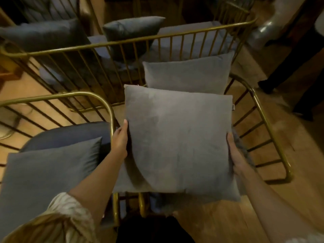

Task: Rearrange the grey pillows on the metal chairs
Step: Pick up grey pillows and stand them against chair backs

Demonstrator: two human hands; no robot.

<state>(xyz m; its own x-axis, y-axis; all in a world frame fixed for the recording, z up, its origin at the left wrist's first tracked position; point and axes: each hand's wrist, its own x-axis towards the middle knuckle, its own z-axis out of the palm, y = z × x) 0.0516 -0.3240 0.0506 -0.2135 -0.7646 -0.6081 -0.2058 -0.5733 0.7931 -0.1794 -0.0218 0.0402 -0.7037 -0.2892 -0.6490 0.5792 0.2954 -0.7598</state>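
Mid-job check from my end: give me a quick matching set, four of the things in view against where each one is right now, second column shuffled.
Things:
1. held pillow
2. second light grey pillow
3. dark pillow, lower left
4. far dark pillow

Places:
A. beyond the gold railing, on a far seat
B. propped against the chair back, behind the held one
C. between the left hand and the right hand
D. on the neighbouring chair's seat, to the left

Pairs: 1-C, 2-B, 3-D, 4-A
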